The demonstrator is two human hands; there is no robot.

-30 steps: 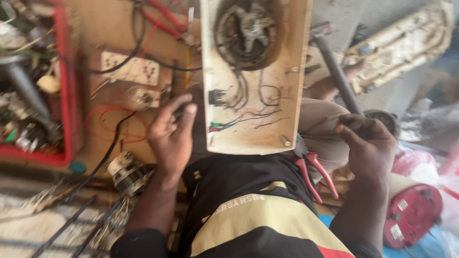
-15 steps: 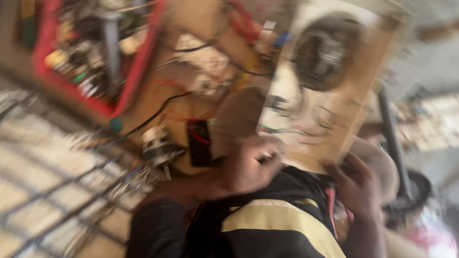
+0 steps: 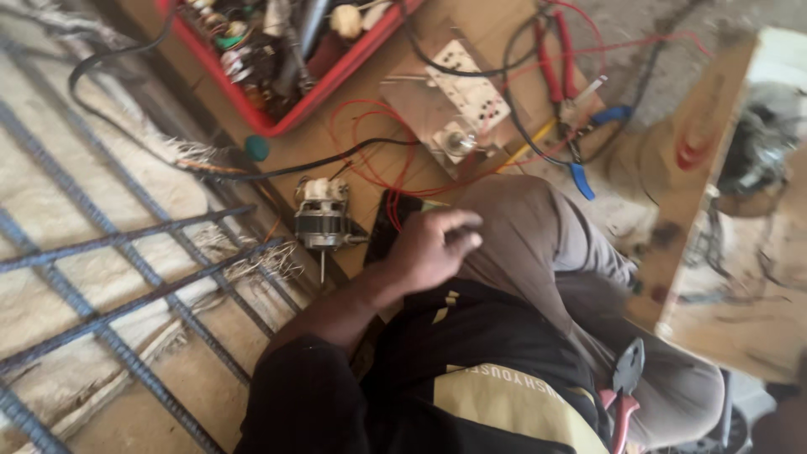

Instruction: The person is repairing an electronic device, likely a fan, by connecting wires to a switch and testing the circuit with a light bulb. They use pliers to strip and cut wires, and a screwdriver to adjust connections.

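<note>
One small electric motor (image 3: 322, 220) on the wooden board (image 3: 370, 126) below a red tray (image 3: 328, 84), left hand (image 3: 433, 248) loosely curled, empty, just right of it over the knee (image 3: 521, 219), wooden panel (image 3: 740, 252) far right, right hand unseen.

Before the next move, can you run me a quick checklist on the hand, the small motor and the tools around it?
1. Left hand free of tools: ok, fingers curled, nothing seen in its grip.
2. Small motor within reach: ok, lying just beside that hand.
3. Right hand in view: not ok, out of frame.
4. Red-handled pliers at hand: ok, on the lap.
5. Wooden board steady: cannot tell, blurred.
6. Red tray clear of the hand: ok.
</note>
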